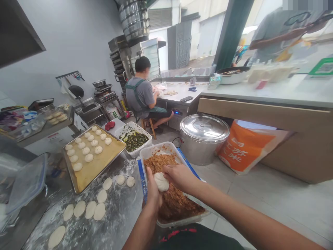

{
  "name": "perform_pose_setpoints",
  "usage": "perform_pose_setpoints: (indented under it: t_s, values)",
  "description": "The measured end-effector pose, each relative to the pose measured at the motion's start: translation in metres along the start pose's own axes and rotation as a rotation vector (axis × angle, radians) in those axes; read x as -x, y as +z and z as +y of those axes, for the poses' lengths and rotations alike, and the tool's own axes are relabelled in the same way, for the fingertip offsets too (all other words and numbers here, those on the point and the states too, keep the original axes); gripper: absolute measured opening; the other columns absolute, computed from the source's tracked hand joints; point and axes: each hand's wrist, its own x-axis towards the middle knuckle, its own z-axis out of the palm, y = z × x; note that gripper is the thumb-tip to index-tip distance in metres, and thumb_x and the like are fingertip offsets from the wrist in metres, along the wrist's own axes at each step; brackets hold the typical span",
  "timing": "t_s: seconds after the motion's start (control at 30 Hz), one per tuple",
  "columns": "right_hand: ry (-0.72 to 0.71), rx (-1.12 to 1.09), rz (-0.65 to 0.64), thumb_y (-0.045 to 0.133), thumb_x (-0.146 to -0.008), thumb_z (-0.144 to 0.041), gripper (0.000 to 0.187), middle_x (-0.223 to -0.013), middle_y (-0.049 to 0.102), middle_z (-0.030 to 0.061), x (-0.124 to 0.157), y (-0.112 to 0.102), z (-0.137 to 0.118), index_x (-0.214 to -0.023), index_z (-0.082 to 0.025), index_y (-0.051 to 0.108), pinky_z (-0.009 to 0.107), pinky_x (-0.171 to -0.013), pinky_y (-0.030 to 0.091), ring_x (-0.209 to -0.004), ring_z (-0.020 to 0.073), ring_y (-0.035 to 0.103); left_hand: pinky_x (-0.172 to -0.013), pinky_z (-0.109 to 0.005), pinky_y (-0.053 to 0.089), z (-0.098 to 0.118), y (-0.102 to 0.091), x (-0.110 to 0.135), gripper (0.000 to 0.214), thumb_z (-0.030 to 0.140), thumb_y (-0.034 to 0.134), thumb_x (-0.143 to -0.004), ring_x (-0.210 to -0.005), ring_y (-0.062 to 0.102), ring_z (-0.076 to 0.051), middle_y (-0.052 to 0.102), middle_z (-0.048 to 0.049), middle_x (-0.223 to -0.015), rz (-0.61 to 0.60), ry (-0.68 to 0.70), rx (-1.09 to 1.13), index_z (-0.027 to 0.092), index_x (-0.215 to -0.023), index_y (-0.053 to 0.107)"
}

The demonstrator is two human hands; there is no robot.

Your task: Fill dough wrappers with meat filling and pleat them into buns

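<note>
Bun (161, 182) is over the filling tub (182, 221), left hand (154, 192) fingers cupped round it, right hand (179, 177) fingertips pinching its edge. Dough discs (91, 209) left of tub; greens box (138, 150) just past it, bun tray (101, 157) past-left, lidded pot (200, 151) past-right. Seated co-worker (139, 93) well beyond.

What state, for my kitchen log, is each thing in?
White pleated dough bun, in left hand and right hand
Translucent plastic tub of brown filling, uncovered
White tub of green filling, uncovered
Round silver metal pot, lidded
Flat white dough discs, unfilled
Rectangular metal tray, partly filled
</note>
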Motion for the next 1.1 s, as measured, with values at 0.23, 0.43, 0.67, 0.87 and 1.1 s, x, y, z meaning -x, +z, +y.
perform_pose_setpoints:
  t_s: [0.23,0.43,0.67,0.87,1.1]
  values:
    - [0.078,-0.106,0.020,0.039,-0.084,-0.022,0.018,-0.077,0.063,0.0044,0.001,-0.003,-0.002,-0.081,-0.016,0.057,0.022,-0.059,0.031,-0.071,0.0136,0.058,-0.035,-0.021,0.033,-0.009,-0.002,0.005,0.054,0.066,0.035,-0.073,-0.041,0.050,-0.012,0.058,-0.0026,-0.067,-0.022,0.227,-0.016,0.019,-0.094,0.052]
    - [0.033,-0.116,-0.041,0.041,-0.083,-0.026,0.020,-0.072,0.062,0.0040,0.005,-0.013,0.001,-0.075,-0.017,0.057,0.022,-0.058,0.031,-0.068,0.0137,0.056,-0.037,-0.022,0.036,-0.010,0.003,-0.002,0.057,0.069,0.035,-0.071,-0.041,0.048,-0.012,0.052,-0.0026,-0.053,0.009,0.164,-0.012,0.015,-0.066,0.051]
    - [0.154,-0.187,0.106,0.048,-0.080,-0.026,0.012,-0.075,0.062,0.0034,0.009,-0.008,0.004,-0.081,-0.017,0.056,0.021,-0.059,0.032,-0.069,0.0137,0.055,-0.033,-0.022,0.033,-0.001,0.009,0.002,0.057,0.070,0.030,-0.072,-0.036,0.048,-0.012,0.054,-0.0031,-0.052,-0.005,0.111,-0.039,0.016,-0.072,0.050]
    - [0.049,-0.283,0.060,0.044,-0.082,-0.022,0.016,-0.069,0.061,0.0018,0.011,-0.003,0.007,-0.073,-0.016,0.057,0.021,-0.059,0.032,-0.065,0.0113,0.053,-0.032,-0.021,0.031,-0.010,0.006,0.003,0.054,0.069,0.031,-0.073,-0.038,0.049,-0.013,0.054,-0.0014,-0.055,0.013,0.188,-0.035,0.018,-0.078,0.050]
    - [0.071,-0.359,0.075,0.049,-0.077,-0.018,0.008,-0.072,0.061,0.0017,0.012,-0.011,0.005,-0.080,-0.016,0.057,0.021,-0.059,0.033,-0.067,0.0118,0.054,-0.031,-0.022,0.031,0.002,0.004,0.000,0.064,0.075,0.028,-0.067,-0.037,0.049,-0.013,0.049,-0.0032,-0.050,-0.117,0.007,-0.072,0.016,-0.067,0.052]
